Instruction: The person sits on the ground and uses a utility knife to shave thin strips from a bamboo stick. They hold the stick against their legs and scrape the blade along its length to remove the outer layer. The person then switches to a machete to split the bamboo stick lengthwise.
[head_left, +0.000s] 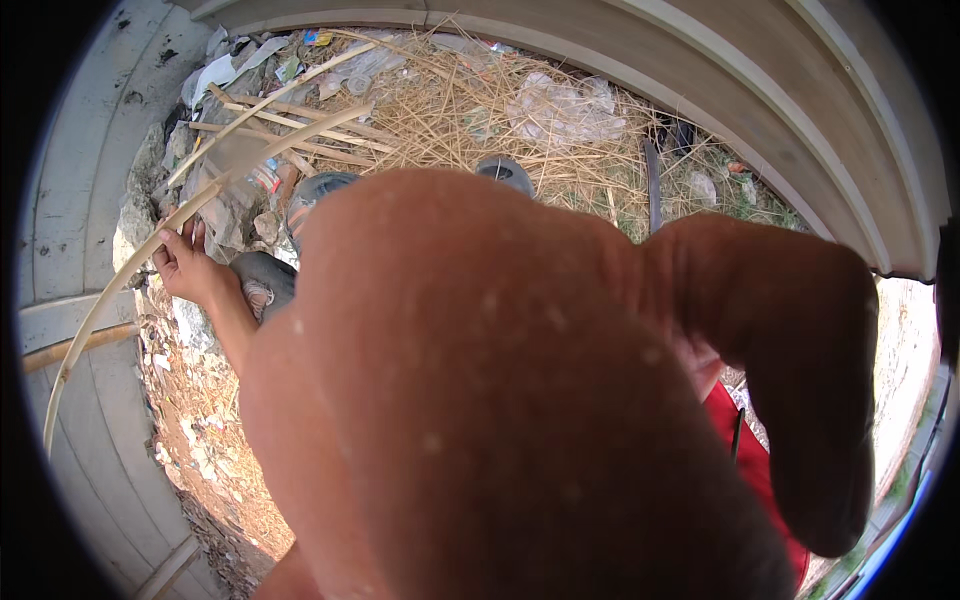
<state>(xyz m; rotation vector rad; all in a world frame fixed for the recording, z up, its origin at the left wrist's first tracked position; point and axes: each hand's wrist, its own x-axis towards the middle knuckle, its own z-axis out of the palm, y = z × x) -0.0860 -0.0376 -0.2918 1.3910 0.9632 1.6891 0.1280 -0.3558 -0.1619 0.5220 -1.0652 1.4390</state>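
Observation:
My left hand (188,264) pinches a long, thin, pale strip, apparently split bamboo (110,290), between thumb and fingers at the left. The strip bends in an arc from the lower left up toward the straw pile. Very close to the camera, my right hand (520,370) fills the middle and right of the picture, dark and blurred. One of its digits hangs bent downward on the right side. Most of its fingers are hidden, so whether it holds anything does not show. It covers much of the ground and part of my left arm.
Dry straw and thin stalks (450,110) lie ahead, with pale split strips (300,135) and clear plastic (565,108) among them. Grey stones (225,215) border the left. Corrugated metal sheet (800,90) rises behind. Red cloth (765,490) shows at lower right. Shavings (205,420) litter the ground.

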